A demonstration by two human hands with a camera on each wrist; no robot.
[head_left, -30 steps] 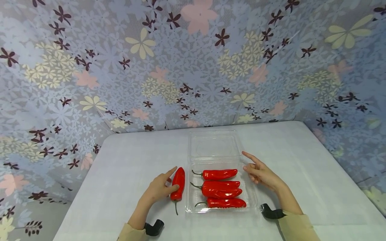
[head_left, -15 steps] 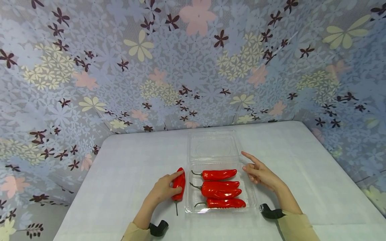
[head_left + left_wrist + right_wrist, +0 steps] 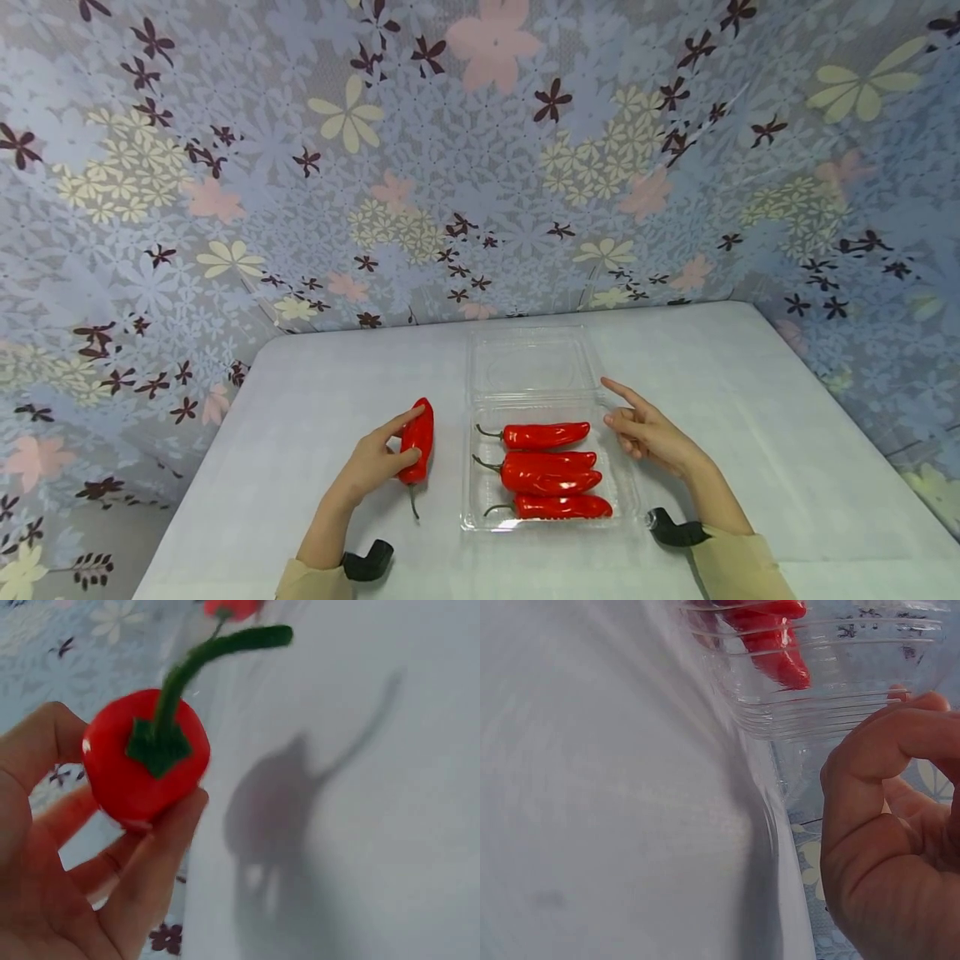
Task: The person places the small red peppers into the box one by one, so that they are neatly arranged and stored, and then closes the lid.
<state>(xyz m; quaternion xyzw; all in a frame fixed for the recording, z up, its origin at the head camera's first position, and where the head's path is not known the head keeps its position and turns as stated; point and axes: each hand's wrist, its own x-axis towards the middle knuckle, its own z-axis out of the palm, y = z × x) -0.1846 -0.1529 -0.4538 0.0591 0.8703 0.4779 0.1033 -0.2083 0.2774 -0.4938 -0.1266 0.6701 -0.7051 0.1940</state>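
Observation:
My left hand [image 3: 371, 464] grips a long red pepper [image 3: 422, 437], left of the clear plastic container [image 3: 478, 492]. In the left wrist view the pepper [image 3: 120, 776] points its green curved stem at the camera, held between thumb and fingers, and its shadow lies apart from it on the white cloth. Several more red peppers [image 3: 547, 477] lie crosswise in the container's base, stems to the left. By the container's right side, my right hand [image 3: 660, 437] holds nothing; its index finger is extended and the others loosely curled.
The container's hinged clear lid [image 3: 534, 360] is folded back flat behind the base. A white cloth covers the table [image 3: 750, 400]. Behind it rises a floral-patterned fabric wall [image 3: 480, 167]. Black camera mounts [image 3: 369, 561] sit at both wrists.
My left hand has closed on the pepper beside the container and moved it leftward and slightly away from me. My right hand and the container have stayed in place.

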